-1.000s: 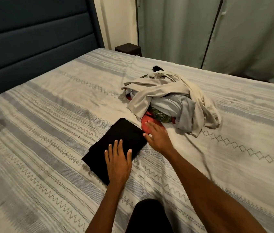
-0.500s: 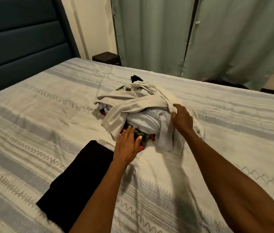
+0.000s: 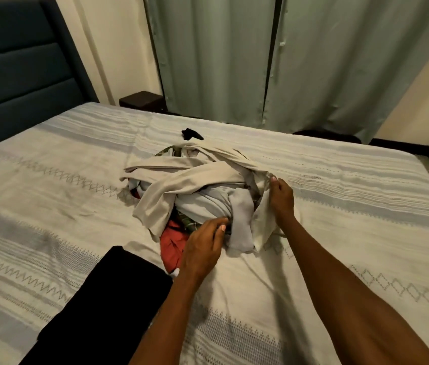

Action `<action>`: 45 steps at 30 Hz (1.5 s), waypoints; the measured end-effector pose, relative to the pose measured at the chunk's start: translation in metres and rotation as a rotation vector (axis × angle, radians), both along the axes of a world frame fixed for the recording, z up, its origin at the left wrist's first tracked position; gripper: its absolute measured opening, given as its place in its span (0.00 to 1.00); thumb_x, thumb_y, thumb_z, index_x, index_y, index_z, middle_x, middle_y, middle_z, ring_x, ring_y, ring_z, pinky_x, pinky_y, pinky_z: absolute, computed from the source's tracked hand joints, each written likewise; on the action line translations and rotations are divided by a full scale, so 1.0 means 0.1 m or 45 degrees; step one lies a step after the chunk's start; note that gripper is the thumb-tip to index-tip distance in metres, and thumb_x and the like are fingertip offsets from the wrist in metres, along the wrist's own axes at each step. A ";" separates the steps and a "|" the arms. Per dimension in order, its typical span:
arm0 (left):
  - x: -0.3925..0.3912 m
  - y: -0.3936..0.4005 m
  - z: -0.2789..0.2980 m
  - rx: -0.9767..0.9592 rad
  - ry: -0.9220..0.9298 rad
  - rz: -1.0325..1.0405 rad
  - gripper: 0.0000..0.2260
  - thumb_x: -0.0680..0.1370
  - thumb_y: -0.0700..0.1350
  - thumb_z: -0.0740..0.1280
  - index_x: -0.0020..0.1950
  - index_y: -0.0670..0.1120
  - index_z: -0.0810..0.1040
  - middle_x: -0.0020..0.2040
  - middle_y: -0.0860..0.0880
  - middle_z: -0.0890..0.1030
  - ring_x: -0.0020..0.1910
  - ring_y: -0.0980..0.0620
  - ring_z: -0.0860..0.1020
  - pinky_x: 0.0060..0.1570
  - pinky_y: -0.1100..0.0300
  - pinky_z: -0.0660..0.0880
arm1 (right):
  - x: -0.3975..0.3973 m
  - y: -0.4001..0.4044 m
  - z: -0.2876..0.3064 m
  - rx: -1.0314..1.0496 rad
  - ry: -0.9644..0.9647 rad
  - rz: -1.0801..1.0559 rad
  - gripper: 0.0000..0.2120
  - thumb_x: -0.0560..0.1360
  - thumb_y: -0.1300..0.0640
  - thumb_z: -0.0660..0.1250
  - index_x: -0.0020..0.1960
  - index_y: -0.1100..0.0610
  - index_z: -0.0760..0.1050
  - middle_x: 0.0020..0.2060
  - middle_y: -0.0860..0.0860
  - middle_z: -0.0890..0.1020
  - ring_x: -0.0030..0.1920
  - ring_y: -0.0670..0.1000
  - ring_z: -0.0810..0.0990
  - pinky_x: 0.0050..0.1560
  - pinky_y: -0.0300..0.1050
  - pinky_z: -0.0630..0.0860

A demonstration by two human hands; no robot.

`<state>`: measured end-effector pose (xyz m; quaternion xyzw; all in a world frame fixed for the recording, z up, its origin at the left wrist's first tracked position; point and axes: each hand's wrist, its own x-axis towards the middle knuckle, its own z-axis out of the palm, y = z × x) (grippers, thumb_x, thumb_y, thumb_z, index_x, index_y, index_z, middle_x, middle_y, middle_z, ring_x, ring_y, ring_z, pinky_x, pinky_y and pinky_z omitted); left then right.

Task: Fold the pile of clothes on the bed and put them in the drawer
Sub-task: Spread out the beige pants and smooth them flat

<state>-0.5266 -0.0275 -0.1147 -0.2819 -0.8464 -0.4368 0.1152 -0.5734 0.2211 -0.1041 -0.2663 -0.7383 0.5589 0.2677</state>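
Note:
A tangled pile of clothes (image 3: 197, 185) lies mid-bed: a beige garment (image 3: 181, 175) on top, a pale grey one (image 3: 237, 217) under it, red cloth (image 3: 172, 245) and a green patterned piece at the near edge. My right hand (image 3: 282, 197) pinches the beige garment at the pile's right side. My left hand (image 3: 203, 248) rests on the pile's near edge, fingers curled into the grey and patterned cloth. A folded black garment (image 3: 108, 299) lies flat on the bed, near left of the pile.
The bed (image 3: 353, 206) has a striped cream and grey cover. A dark padded headboard (image 3: 18, 75) stands left. A small dark bedside table (image 3: 142, 100) sits behind the bed. Green curtains (image 3: 287, 61) hang at the back. A small black item (image 3: 191, 133) lies behind the pile.
Both hands left the folded black garment and went to the pile. My right hand moved to the pile's right side and pinched the beige garment; my left reached its near edge.

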 end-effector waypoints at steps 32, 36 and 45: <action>4.25 1.98 0.03 -0.781 -0.243 -0.951 0.12 0.79 0.50 0.63 0.59 0.47 0.75 0.56 0.40 0.82 0.54 0.40 0.79 0.51 0.51 0.75 | 6.80 0.80 0.17 -1.054 -0.241 0.270 0.16 0.78 0.63 0.66 0.65 0.61 0.78 0.57 0.64 0.82 0.49 0.60 0.84 0.49 0.54 0.82; 4.06 2.03 0.53 -0.412 -0.354 -0.855 0.13 0.74 0.55 0.62 0.52 0.49 0.77 0.50 0.45 0.83 0.50 0.45 0.79 0.47 0.55 0.73 | 6.80 0.98 0.31 -0.555 -0.562 0.266 0.19 0.71 0.64 0.70 0.62 0.59 0.79 0.57 0.63 0.82 0.53 0.62 0.82 0.56 0.58 0.80; 3.41 1.69 1.09 -0.034 -0.413 -0.311 0.08 0.77 0.46 0.64 0.53 0.47 0.79 0.51 0.46 0.82 0.51 0.45 0.79 0.44 0.57 0.69 | 6.29 0.97 0.81 -0.465 -0.634 0.186 0.09 0.66 0.56 0.68 0.41 0.62 0.75 0.32 0.56 0.78 0.31 0.55 0.75 0.36 0.47 0.72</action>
